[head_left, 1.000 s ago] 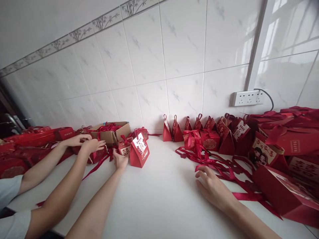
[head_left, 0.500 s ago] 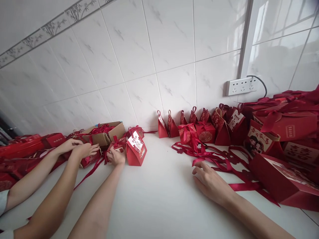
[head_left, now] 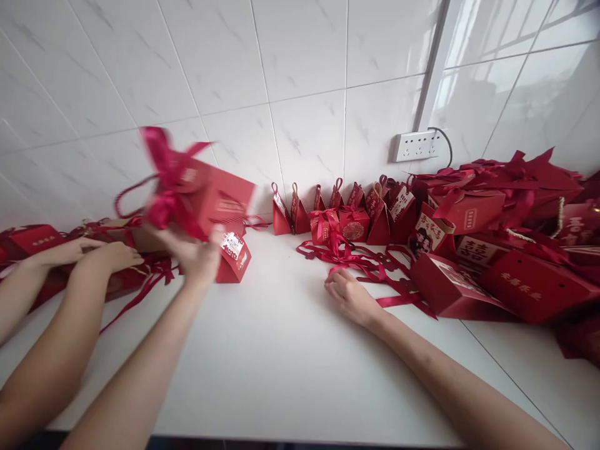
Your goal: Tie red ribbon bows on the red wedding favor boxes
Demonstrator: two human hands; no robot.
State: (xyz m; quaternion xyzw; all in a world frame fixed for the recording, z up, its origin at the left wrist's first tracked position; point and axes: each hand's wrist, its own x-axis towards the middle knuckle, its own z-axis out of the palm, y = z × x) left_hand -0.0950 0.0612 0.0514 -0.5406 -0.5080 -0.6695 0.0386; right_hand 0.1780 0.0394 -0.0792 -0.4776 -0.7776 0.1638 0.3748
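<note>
Raised off the table, a red gift box (head_left: 229, 190) with a bow and a twisted cord handle is tilted in the grip of my left hand (head_left: 190, 250); box and hand are blurred. Just behind that wrist, a small red peaked favour box (head_left: 234, 257) with a white printed label stands on the table. My right hand (head_left: 349, 294) rests on the white tabletop with its fingers curled in, beside loose dark red ribbons (head_left: 370, 265). Whether a ribbon lies inside those fingers is hidden.
Another person's two hands (head_left: 105, 256) work among red boxes at the left. Small peaked boxes (head_left: 300, 215) stand along the tiled wall. A large pile of red gift boxes (head_left: 520, 281) fills the right side. A power strip (head_left: 417, 145) is on the wall.
My left hand has lifted a red gift box from the table beside the labelled favour box. My right hand's fingers have curled in. The whole view has shifted.
</note>
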